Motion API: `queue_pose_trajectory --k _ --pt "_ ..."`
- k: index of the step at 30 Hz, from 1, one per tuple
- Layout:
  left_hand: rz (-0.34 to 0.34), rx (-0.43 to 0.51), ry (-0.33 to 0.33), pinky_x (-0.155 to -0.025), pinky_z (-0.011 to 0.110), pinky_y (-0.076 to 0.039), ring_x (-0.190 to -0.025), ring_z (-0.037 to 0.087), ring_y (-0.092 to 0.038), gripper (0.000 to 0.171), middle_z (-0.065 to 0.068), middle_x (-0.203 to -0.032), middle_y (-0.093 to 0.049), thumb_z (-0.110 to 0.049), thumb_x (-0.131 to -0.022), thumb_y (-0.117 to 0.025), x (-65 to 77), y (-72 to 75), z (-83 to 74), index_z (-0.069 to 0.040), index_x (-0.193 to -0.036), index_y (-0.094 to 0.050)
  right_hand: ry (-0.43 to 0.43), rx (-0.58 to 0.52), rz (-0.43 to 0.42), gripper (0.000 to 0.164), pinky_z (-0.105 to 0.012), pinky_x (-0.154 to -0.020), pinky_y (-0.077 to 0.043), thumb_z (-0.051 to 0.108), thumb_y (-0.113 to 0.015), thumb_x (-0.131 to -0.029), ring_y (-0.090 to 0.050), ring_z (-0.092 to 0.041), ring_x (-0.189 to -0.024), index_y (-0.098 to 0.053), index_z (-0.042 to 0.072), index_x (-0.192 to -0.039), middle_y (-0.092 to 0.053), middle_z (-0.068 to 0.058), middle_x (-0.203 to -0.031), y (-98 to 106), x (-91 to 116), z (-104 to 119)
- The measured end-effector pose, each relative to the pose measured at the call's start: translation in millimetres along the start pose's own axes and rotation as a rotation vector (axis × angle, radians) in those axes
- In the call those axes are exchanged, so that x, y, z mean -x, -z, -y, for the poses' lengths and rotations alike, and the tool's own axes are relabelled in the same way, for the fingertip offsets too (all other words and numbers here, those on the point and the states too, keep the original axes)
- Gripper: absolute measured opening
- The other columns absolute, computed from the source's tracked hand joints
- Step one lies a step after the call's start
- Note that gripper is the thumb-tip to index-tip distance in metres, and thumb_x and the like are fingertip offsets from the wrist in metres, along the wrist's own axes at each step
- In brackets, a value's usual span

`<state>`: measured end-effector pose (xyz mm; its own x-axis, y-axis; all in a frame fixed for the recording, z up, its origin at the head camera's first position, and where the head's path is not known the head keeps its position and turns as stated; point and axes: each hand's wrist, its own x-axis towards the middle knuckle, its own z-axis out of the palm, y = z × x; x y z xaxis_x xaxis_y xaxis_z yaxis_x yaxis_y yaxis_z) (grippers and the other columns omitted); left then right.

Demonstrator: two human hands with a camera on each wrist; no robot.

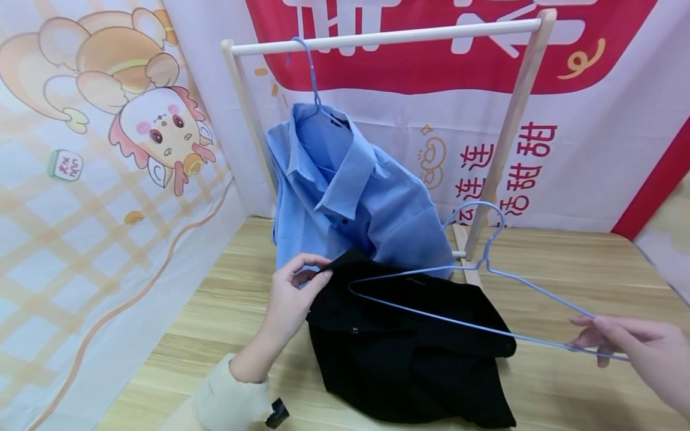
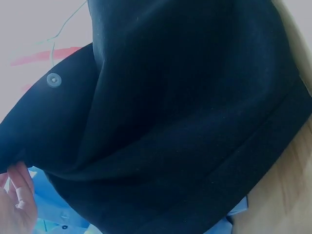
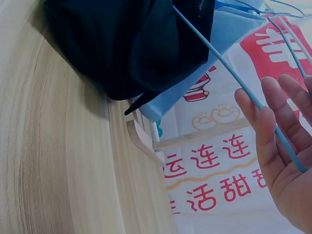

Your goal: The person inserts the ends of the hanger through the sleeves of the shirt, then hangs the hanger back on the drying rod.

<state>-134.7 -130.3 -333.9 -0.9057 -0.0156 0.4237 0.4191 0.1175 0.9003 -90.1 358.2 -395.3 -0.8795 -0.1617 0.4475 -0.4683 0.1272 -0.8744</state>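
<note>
My left hand (image 1: 293, 293) pinches the edge of a black skirt-like garment (image 1: 409, 371) between thumb and fingers and lifts that corner. In the left wrist view a round button (image 2: 54, 80) shows on the raised edge. My right hand (image 1: 636, 347) holds one end of a thin blue wire hanger (image 1: 539, 293), its fingers and thumb around the wire. The hanger's other end lies across the garment's open top; whether it is tucked inside I cannot tell. Behind hangs a light blue collared shirt (image 1: 388, 191) on a second blue hanger (image 1: 314, 78).
A small clothes rack (image 1: 388, 36) with a white bar and wooden posts stands on the wood-grain table (image 1: 582, 257). Printed cloth (image 1: 609, 155) backs it, and a cartoon-printed panel (image 1: 108, 239) runs along the left. A small black piece (image 1: 277, 413) is by my left sleeve.
</note>
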Motion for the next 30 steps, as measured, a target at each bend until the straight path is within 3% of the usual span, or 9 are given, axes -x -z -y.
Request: queue_pose_trajectory --k 7,11,19,26,30 --pt "0.048 0.023 0.044 -0.047 0.021 -0.039 -0.075 0.015 -0.063 0.013 0.005 -0.103 -0.067 0.002 -0.093 -0.070 2.1 -5.5 0.9 0.004 -0.106 -0.070 -0.133 0.154 0.025 0.038 -0.027 -0.053 -0.052 -0.012 -0.046 -0.104 -0.072 -0.010 -0.073 -0.080 0.005 -0.106 -0.078 -0.005 -0.083 -14.8 -6.7 8.2" --pt "0.080 0.046 0.001 -0.053 0.021 -0.042 -0.076 0.014 -0.063 0.015 0.004 -0.102 -0.067 0.004 -0.092 -0.070 4.3 -11.0 -1.1 0.007 -0.106 -0.069 -0.154 0.185 0.039 0.035 -0.028 -0.054 -0.054 -0.009 -0.047 -0.104 -0.071 -0.010 -0.073 -0.080 0.005 -0.104 -0.078 -0.004 -0.083 -32.0 -13.6 11.7" --pt "0.100 0.070 -0.067 -0.071 0.022 -0.053 -0.079 0.013 -0.064 0.015 0.009 -0.102 -0.066 0.007 -0.091 -0.068 10.9 -17.0 -4.8 0.009 -0.106 -0.066 -0.115 0.058 0.052 0.034 -0.028 -0.053 -0.055 -0.011 -0.048 -0.103 -0.070 -0.012 -0.070 -0.079 0.003 -0.102 -0.077 -0.005 -0.081 -65.0 -22.2 9.4" --pt "0.114 0.066 -0.093 -0.069 0.021 -0.054 -0.081 0.011 -0.063 0.015 0.007 -0.101 -0.066 0.006 -0.092 -0.067 15.5 -20.7 -11.7 0.007 -0.107 -0.066 -0.114 0.036 0.034 0.028 -0.029 -0.053 -0.056 -0.007 -0.050 -0.104 -0.070 -0.014 -0.067 -0.077 -0.002 -0.103 -0.076 -0.006 -0.079 -88.4 -27.0 9.4" --pt "0.130 0.011 -0.156 -0.066 0.022 -0.054 -0.081 0.012 -0.064 0.016 0.007 -0.100 -0.066 0.005 -0.091 -0.069 16.6 -20.6 -11.7 0.003 -0.107 -0.068 -0.092 0.015 -0.012 0.027 -0.028 -0.052 -0.055 -0.008 -0.051 -0.103 -0.070 -0.013 -0.067 -0.077 -0.003 -0.102 -0.076 -0.006 -0.078 -91.5 -28.3 10.8"
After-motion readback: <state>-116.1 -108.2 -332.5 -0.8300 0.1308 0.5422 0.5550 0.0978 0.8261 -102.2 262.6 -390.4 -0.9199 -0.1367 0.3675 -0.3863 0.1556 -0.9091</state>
